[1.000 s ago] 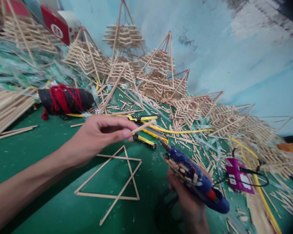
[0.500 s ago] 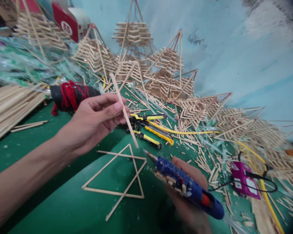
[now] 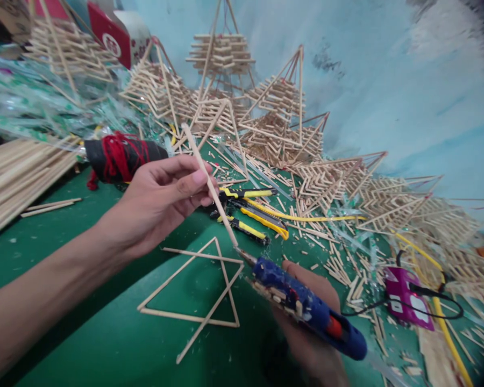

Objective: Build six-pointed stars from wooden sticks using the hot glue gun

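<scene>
Between thumb and fingers, my left hand pinches a thin wooden stick, tilted with its lower end toward me. That lower end meets the nozzle of a blue glue gun, which my right hand grips from below and behind. Below the stick, a star-like frame of joined sticks lies flat on the green table: a triangle crossed by two more sticks that meet at the right. My right fingers are partly hidden behind the gun.
Behind my left hand are yellow-black pliers, a yellow cutter and a dark roll wound with red yarn. Long sticks lie at left. Stacked stick structures line the wall. A purple power block sits at right among offcuts.
The stick's lower end has come down and right to the glue gun's nozzle; a small gap showed between them before. The frame on the table stays put.
</scene>
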`<action>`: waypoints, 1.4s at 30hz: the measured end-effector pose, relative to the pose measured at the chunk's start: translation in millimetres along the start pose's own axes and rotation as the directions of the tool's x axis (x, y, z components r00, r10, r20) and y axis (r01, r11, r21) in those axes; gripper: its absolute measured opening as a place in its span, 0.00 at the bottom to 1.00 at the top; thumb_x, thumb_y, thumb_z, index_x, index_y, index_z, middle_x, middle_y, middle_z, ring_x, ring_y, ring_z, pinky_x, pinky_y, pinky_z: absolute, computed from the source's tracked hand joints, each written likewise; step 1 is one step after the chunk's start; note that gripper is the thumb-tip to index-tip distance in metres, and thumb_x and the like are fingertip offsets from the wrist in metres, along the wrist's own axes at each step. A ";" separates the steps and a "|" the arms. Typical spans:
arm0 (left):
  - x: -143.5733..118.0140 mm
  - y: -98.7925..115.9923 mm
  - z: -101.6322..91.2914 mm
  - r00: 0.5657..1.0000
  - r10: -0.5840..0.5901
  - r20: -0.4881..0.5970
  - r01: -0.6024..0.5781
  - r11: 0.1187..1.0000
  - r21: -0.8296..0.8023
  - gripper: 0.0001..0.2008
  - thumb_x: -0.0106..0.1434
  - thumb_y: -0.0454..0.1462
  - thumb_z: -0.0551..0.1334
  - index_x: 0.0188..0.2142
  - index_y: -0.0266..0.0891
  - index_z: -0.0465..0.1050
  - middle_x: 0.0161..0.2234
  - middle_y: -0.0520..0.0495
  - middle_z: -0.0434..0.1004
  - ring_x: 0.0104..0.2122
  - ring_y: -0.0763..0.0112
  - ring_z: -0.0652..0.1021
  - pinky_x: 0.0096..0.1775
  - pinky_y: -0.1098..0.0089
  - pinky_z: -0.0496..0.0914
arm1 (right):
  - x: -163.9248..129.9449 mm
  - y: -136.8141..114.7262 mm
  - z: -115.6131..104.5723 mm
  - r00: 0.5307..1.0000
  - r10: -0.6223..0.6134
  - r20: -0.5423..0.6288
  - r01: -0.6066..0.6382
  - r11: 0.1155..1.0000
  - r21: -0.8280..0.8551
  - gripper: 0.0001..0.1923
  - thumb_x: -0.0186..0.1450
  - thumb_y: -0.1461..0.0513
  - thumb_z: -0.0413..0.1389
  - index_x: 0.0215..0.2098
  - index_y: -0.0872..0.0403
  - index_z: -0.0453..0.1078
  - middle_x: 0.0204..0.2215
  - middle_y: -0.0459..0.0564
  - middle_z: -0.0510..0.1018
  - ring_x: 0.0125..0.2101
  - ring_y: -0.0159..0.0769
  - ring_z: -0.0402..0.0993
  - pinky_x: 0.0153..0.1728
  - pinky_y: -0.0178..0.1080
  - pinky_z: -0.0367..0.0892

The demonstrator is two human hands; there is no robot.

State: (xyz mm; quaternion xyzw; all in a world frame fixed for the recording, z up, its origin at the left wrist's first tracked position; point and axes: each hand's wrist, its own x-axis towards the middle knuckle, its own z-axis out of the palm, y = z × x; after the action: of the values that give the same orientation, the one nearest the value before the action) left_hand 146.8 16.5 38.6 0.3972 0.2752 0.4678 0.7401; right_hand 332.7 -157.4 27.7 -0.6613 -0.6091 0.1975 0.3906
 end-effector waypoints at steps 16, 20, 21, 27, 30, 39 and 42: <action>-0.3 -1.1 -0.6 0.999 -0.030 0.016 0.030 0.999 -0.015 0.14 0.51 0.38 0.80 0.32 0.34 0.81 0.28 0.53 0.80 0.30 0.78 0.81 0.33 0.81 0.79 | -2.3 1.8 -0.7 0.999 0.049 0.003 -0.049 0.998 -0.028 0.20 0.65 0.55 0.55 0.22 0.49 0.51 0.17 0.38 0.60 0.17 0.27 0.57 0.18 0.33 0.49; 0.7 -1.8 -1.0 0.999 -0.049 0.022 0.049 0.998 -0.031 0.11 0.54 0.36 0.79 0.32 0.34 0.81 0.28 0.53 0.80 0.30 0.78 0.81 0.33 0.81 0.78 | -0.5 -1.3 -1.7 1.000 0.022 0.012 -0.022 0.999 0.024 0.21 0.67 0.51 0.54 0.22 0.49 0.53 0.17 0.38 0.60 0.17 0.27 0.57 0.17 0.33 0.51; 0.8 -2.0 -1.1 0.998 -0.053 0.021 0.054 0.998 -0.034 0.10 0.54 0.36 0.78 0.32 0.34 0.81 0.28 0.53 0.80 0.29 0.78 0.81 0.33 0.81 0.78 | -0.2 -1.9 -1.8 1.000 0.016 0.008 -0.016 0.999 0.035 0.21 0.68 0.51 0.54 0.22 0.49 0.53 0.17 0.38 0.60 0.17 0.27 0.57 0.17 0.33 0.51; 1.1 -2.1 -0.3 0.995 -0.095 -0.013 0.094 0.995 -0.043 0.13 0.49 0.37 0.81 0.32 0.35 0.83 0.28 0.53 0.82 0.29 0.78 0.81 0.35 0.81 0.80 | -0.4 -2.1 -1.2 0.999 0.029 -0.020 -0.028 0.999 0.014 0.21 0.68 0.52 0.54 0.22 0.49 0.53 0.17 0.39 0.60 0.17 0.28 0.57 0.18 0.34 0.51; 0.9 -1.8 -0.3 0.994 -0.112 -0.015 0.111 0.992 -0.056 0.14 0.48 0.37 0.81 0.32 0.35 0.83 0.29 0.53 0.82 0.30 0.77 0.82 0.34 0.82 0.80 | -0.8 -1.6 -1.9 0.999 0.035 -0.008 -0.035 0.999 0.032 0.20 0.67 0.52 0.54 0.23 0.49 0.54 0.17 0.39 0.61 0.17 0.29 0.58 0.18 0.34 0.52; 1.8 -3.6 -1.6 0.991 -0.132 0.003 0.131 0.986 -0.101 0.12 0.52 0.33 0.79 0.35 0.34 0.83 0.31 0.51 0.84 0.31 0.76 0.84 0.34 0.82 0.80 | -3.6 2.1 -2.4 0.999 0.048 -0.012 -0.048 0.999 0.005 0.18 0.64 0.55 0.55 0.23 0.49 0.51 0.17 0.39 0.62 0.17 0.27 0.59 0.19 0.34 0.53; 1.9 -3.7 -2.1 0.991 -0.137 0.009 0.137 0.984 -0.111 0.08 0.55 0.32 0.77 0.35 0.33 0.83 0.31 0.50 0.84 0.31 0.76 0.84 0.34 0.82 0.80 | -2.2 0.9 -2.4 0.999 0.031 -0.022 -0.030 0.999 0.022 0.18 0.64 0.55 0.55 0.23 0.49 0.52 0.17 0.38 0.61 0.16 0.28 0.59 0.18 0.34 0.53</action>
State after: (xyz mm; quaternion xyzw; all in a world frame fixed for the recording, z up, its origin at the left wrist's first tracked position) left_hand 147.7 18.0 34.3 0.3356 0.2747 0.4301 0.7918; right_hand 334.7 -160.2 28.0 -0.6685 -0.5924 0.2025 0.4016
